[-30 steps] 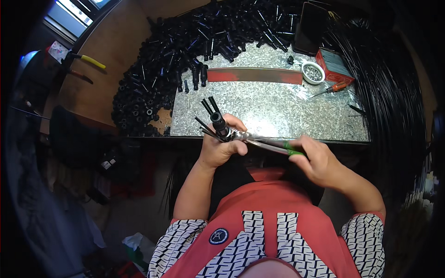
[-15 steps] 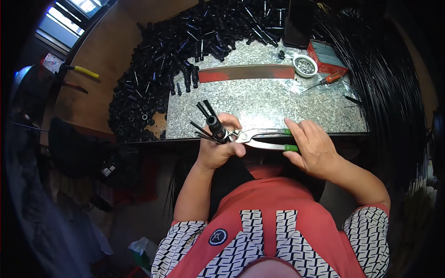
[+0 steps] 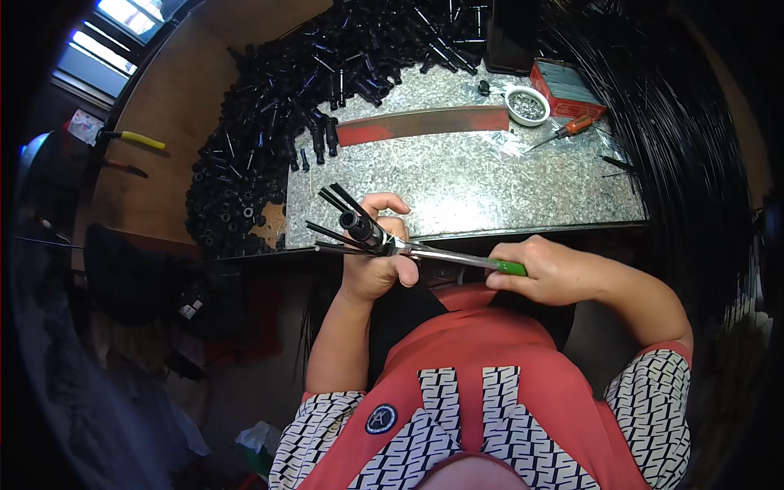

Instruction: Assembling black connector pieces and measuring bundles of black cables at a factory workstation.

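Note:
My left hand [image 3: 369, 276] grips a black cylindrical part [image 3: 357, 224], its open end tilted up and away, with several thin black strips [image 3: 336, 198] splaying out beside it. The index finger and thumb of this hand stand partly apart. My right hand [image 3: 551, 269] is wrapped round the green handles of metal pliers [image 3: 453, 256]. The jaws reach the lower end of the black part near my left thumb. What exactly lies between the jaws is too small to tell. Both hands are just in front of the speckled bench's [image 3: 457, 180] near edge.
Black plastic parts [image 3: 269, 131] heap up along the back and left. A red-and-grey bar [image 3: 425, 126] lies across the bench. Further right are a white bowl [image 3: 527, 107] of small metal pieces, a red box [image 3: 572, 90], an orange-handled screwdriver [image 3: 576, 125] and long black strands [image 3: 686, 155].
The pliers' spread handles have come together and turned edge-on, and my right hand has closed round them. The left hand with the black part has shifted slightly left.

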Tool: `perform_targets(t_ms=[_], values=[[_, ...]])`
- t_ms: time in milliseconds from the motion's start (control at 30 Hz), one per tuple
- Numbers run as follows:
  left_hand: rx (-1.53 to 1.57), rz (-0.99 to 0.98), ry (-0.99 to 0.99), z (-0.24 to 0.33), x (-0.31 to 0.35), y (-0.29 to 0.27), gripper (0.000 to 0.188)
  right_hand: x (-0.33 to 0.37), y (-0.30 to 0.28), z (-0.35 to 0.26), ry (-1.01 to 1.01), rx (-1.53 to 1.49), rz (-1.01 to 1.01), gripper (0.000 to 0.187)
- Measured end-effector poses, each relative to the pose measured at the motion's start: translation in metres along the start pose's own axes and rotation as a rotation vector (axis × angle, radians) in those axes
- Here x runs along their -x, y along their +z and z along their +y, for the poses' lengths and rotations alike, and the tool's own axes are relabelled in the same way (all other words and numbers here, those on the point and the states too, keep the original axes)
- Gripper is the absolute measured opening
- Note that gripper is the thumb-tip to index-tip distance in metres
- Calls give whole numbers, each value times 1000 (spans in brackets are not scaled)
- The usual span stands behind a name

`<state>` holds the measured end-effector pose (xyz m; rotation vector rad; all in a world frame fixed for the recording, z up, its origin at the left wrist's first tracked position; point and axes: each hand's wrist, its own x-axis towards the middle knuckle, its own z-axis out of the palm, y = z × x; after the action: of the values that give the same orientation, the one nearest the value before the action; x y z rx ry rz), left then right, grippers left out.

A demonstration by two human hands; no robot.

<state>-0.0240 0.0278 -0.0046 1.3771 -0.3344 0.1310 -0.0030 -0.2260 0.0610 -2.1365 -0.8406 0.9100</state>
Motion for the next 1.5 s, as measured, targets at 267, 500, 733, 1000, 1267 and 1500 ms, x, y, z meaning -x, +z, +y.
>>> perform_targets(t_ms=[267,500,733,1000,1267,1500], values=[[51,28,1,10,2,3,85,-1,13,4,40,-19,68,23],[130,-126,-106,15,-1,-4,92,25,-3,-1,-183,636,505,36],[5,-206,-113,3,0,0,84,38,-12,-14,-220,878,577,35],[-16,-186,-211,6,-2,5,79,31,-12,-12,-170,838,511,27],[205,-111,-107,8,1,7,79,17,-6,-12,-83,274,263,40],[256,-59,18,30,0,-16,58,24,5,10,-109,-278,486,26]])
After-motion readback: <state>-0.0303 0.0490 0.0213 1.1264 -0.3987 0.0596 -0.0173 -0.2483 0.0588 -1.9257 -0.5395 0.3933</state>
